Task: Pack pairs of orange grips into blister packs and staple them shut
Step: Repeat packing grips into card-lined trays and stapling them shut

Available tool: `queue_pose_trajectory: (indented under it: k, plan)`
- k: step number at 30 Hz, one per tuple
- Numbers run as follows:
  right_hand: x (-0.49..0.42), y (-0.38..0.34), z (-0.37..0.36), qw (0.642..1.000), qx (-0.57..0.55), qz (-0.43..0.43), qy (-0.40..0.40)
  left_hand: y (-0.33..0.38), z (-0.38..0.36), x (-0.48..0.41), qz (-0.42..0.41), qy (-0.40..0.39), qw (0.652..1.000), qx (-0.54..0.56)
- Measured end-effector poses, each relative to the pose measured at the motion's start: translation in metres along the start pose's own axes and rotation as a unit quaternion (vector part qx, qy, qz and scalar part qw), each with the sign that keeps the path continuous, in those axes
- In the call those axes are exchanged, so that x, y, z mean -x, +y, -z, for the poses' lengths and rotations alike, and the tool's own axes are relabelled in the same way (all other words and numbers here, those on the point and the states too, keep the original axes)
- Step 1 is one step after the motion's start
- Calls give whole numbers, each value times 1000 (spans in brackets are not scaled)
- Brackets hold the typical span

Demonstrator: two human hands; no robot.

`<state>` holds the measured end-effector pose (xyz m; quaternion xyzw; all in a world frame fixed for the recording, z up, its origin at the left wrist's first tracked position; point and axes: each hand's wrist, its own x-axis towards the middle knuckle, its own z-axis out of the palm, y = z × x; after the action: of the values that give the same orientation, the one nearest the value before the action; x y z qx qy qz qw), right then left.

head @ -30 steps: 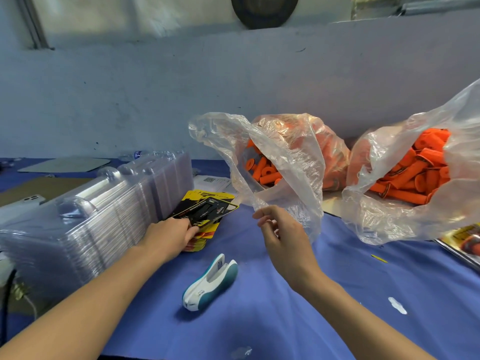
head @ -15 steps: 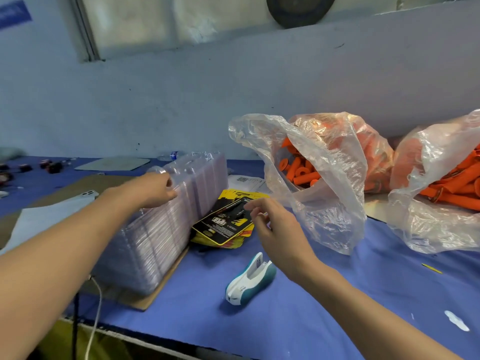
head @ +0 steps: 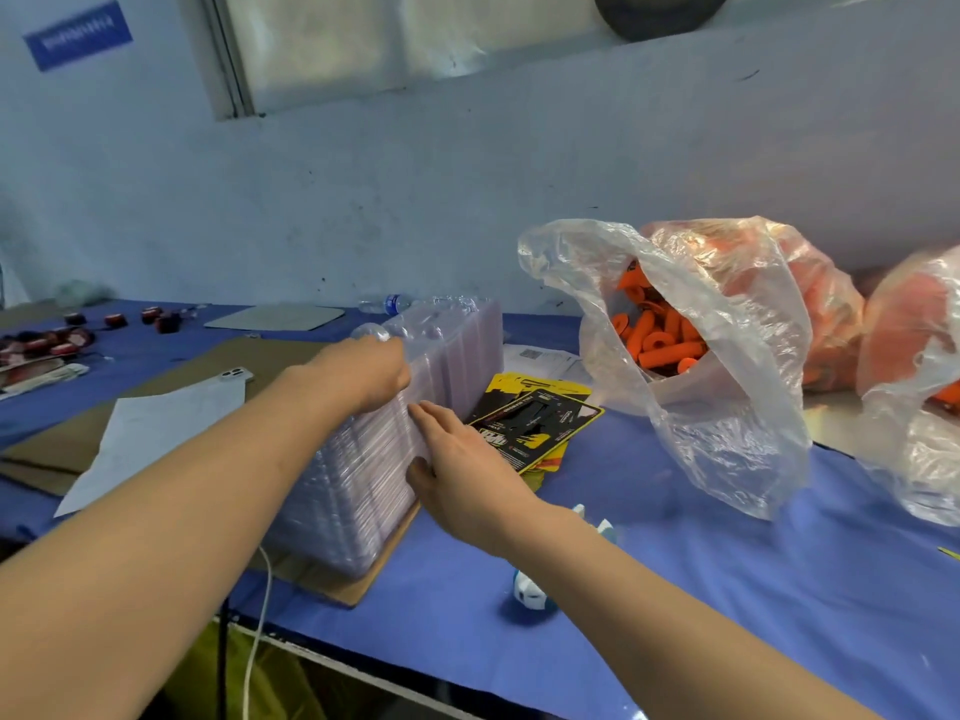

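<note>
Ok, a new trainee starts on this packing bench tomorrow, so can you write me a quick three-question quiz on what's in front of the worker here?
1. True or false: the left hand and right hand both touch the stack of blister packs.
2. The printed cards lie: A) on top of the stack, B) between the stack and the open grip bag, C) inside the bag.
3. Where is the stapler?

Key: 1 true. 2 B. 3 On the blue cloth, partly hidden by the right forearm.
</note>
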<state>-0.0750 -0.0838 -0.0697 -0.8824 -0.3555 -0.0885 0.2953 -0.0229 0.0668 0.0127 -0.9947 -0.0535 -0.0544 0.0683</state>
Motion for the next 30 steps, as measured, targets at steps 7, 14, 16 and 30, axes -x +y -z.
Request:
queue_pose_trajectory:
  k: [7,14,16,30]
  plan:
    - [-19,-19,-15,1000,17,4,-16,10,-1,1,-20,36,984,-173]
    - [-24,-14,-28,999,31,28,16,-17,-9,-3,-14,25,1000,13]
    - [-21,-11,-34,998,29,44,21,-17,-9,-5,-12,13,1000,18]
    - [-23,-5,-37,991,106,49,68,8,-12,-5,-53,74,981,-173]
